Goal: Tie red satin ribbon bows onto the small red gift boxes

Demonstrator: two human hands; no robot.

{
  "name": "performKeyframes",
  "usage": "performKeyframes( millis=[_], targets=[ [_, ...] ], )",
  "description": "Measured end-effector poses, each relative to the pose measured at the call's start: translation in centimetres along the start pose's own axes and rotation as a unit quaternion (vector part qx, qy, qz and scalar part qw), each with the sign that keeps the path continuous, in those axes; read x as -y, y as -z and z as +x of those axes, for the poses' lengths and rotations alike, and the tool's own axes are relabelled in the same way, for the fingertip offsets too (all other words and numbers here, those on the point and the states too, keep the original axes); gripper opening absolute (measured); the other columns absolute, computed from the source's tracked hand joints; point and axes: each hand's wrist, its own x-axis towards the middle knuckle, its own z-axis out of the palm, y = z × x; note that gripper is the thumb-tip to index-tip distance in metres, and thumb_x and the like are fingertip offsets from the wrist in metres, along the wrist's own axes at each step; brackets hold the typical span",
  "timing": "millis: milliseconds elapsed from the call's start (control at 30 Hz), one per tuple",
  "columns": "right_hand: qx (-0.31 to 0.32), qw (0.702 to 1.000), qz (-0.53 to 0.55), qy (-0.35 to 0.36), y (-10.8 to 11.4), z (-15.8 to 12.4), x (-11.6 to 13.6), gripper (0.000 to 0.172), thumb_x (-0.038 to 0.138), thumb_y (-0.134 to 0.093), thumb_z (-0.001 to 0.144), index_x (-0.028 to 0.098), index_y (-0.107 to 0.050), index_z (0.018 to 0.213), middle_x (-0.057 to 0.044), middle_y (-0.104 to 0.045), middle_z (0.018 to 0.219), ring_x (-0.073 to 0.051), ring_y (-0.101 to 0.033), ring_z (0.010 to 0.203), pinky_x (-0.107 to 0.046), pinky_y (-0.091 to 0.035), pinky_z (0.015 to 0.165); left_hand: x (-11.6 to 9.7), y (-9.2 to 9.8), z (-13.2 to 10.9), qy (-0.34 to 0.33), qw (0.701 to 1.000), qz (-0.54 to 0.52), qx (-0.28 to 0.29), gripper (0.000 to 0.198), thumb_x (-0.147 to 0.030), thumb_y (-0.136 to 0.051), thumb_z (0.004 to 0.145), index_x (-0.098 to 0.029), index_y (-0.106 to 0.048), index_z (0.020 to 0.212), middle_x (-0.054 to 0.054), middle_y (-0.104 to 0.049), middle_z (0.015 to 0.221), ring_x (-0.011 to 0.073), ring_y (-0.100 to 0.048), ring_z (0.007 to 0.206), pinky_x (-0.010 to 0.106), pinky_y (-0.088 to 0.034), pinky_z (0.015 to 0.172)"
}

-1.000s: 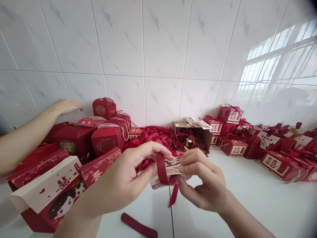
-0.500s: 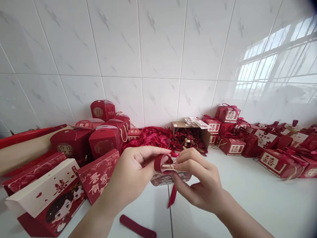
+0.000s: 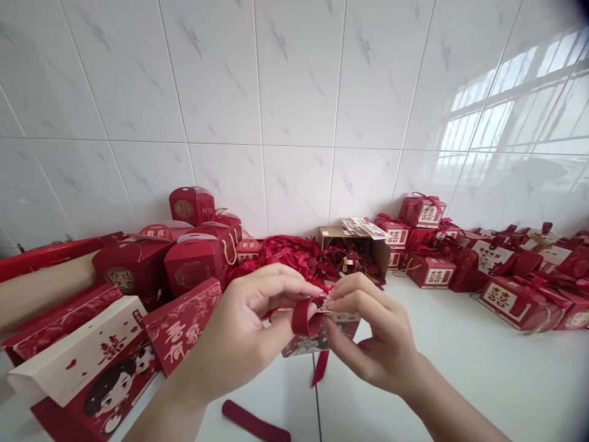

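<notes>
My 2 hands meet at 1 small box (image 3: 299, 345), over the middle of the worktop (image 3: 368, 399) and in front of its back edge. My left hand (image 3: 262, 325) is curled narrow around the box's upper left side, thumb beside 1 red strap (image 3: 301, 322) bent into a loop. My right hand (image 3: 372, 334) pinches the top of the box near the strap's end; its fingertips hide the exact spot. I cannot tell whether the box's base touches the worktop.

Below the box hangs or lies 1 ribbon tail (image 3: 321, 367). Closer to me lies 1 loose strip (image 3: 255, 422).

Along the back edge sit 1 heap of ribbons (image 3: 289, 255), too tangled to count, and 1 carton (image 3: 381, 258) full of dark red pieces, with several cards (image 3: 365, 227) on top. Toward the worktop's left edge I count 3 slanted packets (image 3: 184, 325), 1 of them with a cream flap, and behind them at least 6 red boxes (image 3: 193, 258). 1 forearm (image 3: 46, 276) of another person reaches in there. Toward the right edge stand at least 6 ribboned boxes (image 3: 431, 270), 1 atop the stack.
</notes>
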Motion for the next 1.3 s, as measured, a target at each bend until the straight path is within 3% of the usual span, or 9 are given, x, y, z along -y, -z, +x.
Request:
performKeyframes(
  millis=[133,300,533,700,933,1300],
  targets=[
    [0.005,1.000,0.003,0.000,0.1,-0.1,0.0,0.021,0.001,-0.056,0.077,0.017,-0.055,0.089,-0.007,-0.055,0.079,-0.017,-0.052,0.072,-0.031,-0.047,0.059,-0.3,0.3,-0.2,-0.009,0.999,-0.002,0.040,0.021,-0.009,-0.053,0.083,-0.021,-0.062,0.098,0.000,-0.065,0.082,0.0130,-0.064,0.070,0.023,-0.057,0.059],
    [0.002,1.000,-0.002,0.010,-0.1,-0.3,-0.2,0.023,0.000,-0.056,0.078,0.017,-0.055,0.092,-0.007,-0.056,0.079,-0.017,-0.053,0.074,-0.034,-0.049,0.063,-0.1,0.7,-0.3,-0.028,0.995,0.072,0.069,0.024,-0.004,-0.054,0.079,-0.022,-0.060,0.093,-0.003,-0.063,0.083,0.0095,-0.061,0.073,0.018,-0.053,0.065],
    [-0.017,1.000,-0.015,-0.013,-0.1,-0.4,-0.5,0.029,0.002,-0.058,0.081,0.019,-0.056,0.105,-0.007,-0.059,0.088,-0.017,-0.056,0.083,-0.030,-0.051,0.067,1.2,0.5,0.2,-0.048,0.996,0.056,0.051,0.018,-0.006,-0.049,0.085,-0.021,-0.059,0.086,-0.004,-0.063,0.080,0.0057,-0.059,0.061,0.015,-0.050,0.055],
    [0.033,0.999,-0.023,-0.016,0.5,-0.2,-0.4,0.044,0.004,-0.055,0.084,0.018,-0.053,0.126,-0.010,-0.054,0.101,-0.017,-0.055,0.091,-0.029,-0.052,0.072,1.2,0.6,0.1,-0.113,0.987,0.106,0.036,0.029,0.005,-0.049,0.079,-0.020,-0.061,0.084,-0.005,-0.064,0.076,0.0057,-0.060,0.066,0.013,-0.049,0.058],
    [0.028,0.999,-0.042,0.002,0.4,-0.2,0.1,0.034,0.001,-0.052,0.083,0.016,-0.058,0.113,-0.009,-0.054,0.099,-0.017,-0.057,0.090,-0.028,-0.052,0.073,1.0,0.5,0.1,-0.118,0.989,0.078,0.040,0.025,0.003,-0.050,0.081,-0.020,-0.062,0.083,-0.004,-0.064,0.076,0.0048,-0.059,0.063,0.012,-0.047,0.055],
    [0.012,0.998,-0.059,0.012,0.2,-0.5,0.1,0.022,-0.001,-0.050,0.080,0.017,-0.051,0.094,-0.008,-0.052,0.093,-0.017,-0.054,0.087,-0.028,-0.049,0.067,1.2,0.4,0.2,-0.088,0.994,0.020,0.061,0.017,-0.005,-0.049,0.087,-0.020,-0.058,0.086,-0.002,-0.059,0.085,0.0061,-0.057,0.070,0.016,-0.049,0.060]
  ],
)
